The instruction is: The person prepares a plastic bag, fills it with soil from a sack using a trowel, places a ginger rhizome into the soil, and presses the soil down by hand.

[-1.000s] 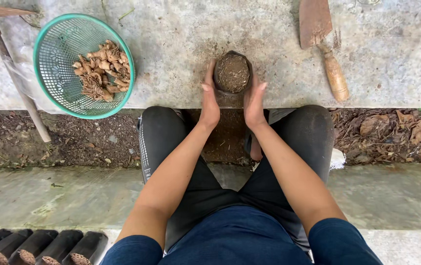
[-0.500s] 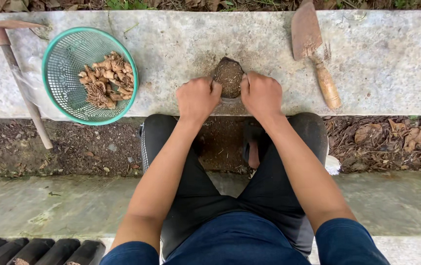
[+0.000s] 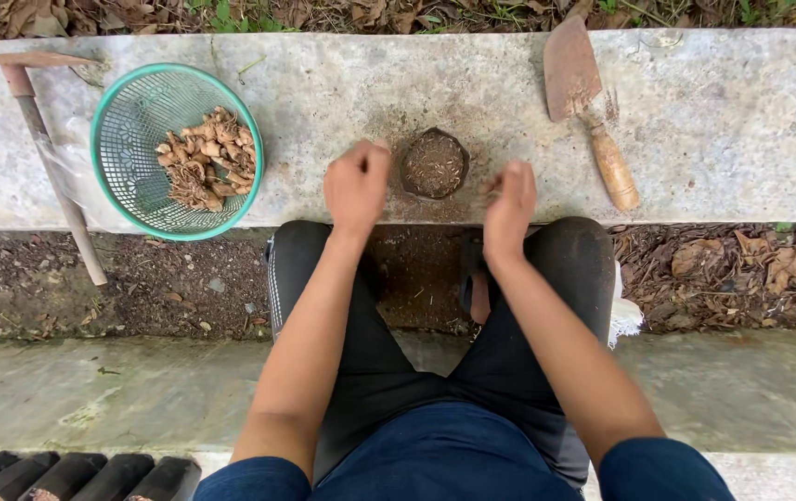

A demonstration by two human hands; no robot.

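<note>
Hands point(image 3: 357, 186) now off pot point(image 3: 433, 164), basket point(image 3: 175, 150) left.

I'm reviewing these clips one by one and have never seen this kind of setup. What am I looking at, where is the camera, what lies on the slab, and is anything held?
There is no machine here: a person works with two bare hands. The one picture comes from a camera on the person's head, looking down over their arms and knees. In front runs a concrete ledge. On it stand a small dark pot filled with soil, a green basket holding dry brown pieces, a rusty trowel on the right, and a hammer-like tool leaning at the far left. The left hand and right hand are loosely curled on either side of the pot, not touching it. Whether the fingers pinch some soil is too small to tell.
</note>
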